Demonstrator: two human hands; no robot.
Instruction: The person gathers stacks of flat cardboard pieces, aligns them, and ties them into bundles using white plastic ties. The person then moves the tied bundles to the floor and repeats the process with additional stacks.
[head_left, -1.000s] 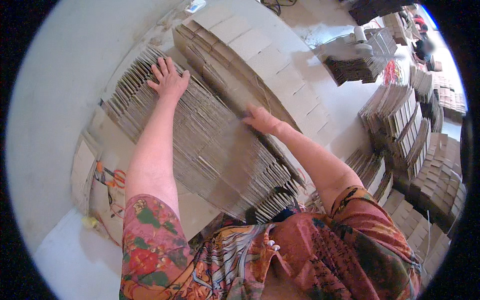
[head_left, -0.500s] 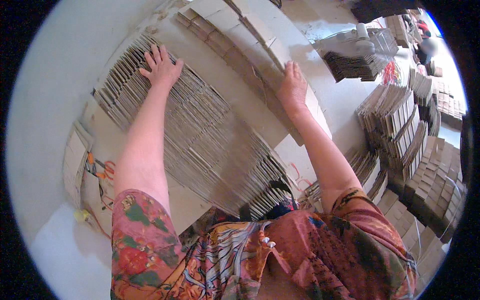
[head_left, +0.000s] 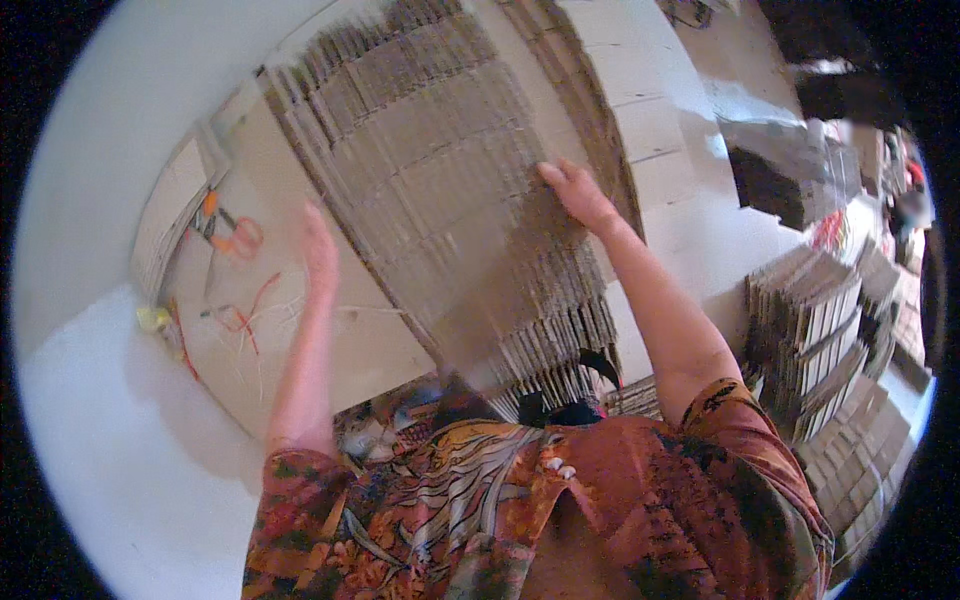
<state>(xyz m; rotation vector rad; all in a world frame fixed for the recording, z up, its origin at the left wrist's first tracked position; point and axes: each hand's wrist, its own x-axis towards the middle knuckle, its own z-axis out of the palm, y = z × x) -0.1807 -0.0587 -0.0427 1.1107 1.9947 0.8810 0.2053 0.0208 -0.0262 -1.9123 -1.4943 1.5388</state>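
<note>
A long, tightly packed row of thin brown corrugated cardboard pieces (head_left: 440, 150) lies on the table in front of me, running from my waist to the far side. At its right edge rests my right hand (head_left: 582, 195), fingers stretched towards the cardboard and not wrapped round anything. My left hand (head_left: 318, 245) is beside the row's left edge, a little blurred, its fingers straight and pointing away from me. Between that hand and the cardboard a narrow gap shows. The row's near end fans out against my shirt.
Orange-handled scissors (head_left: 240, 238), an orange-handled tool (head_left: 210, 205) and loose string lie on the left. Stacked cardboard sheets (head_left: 180, 215) stand beyond them. Another cardboard row (head_left: 590, 100) lies to the right. Bundled cardboard stacks (head_left: 800, 320) fill the right side; a person (head_left: 908, 210) is far off.
My left hand has come off the top of the cardboard and back to its left side. The right hand has moved from the neighbouring row to the right edge of this one. The view has shifted.
</note>
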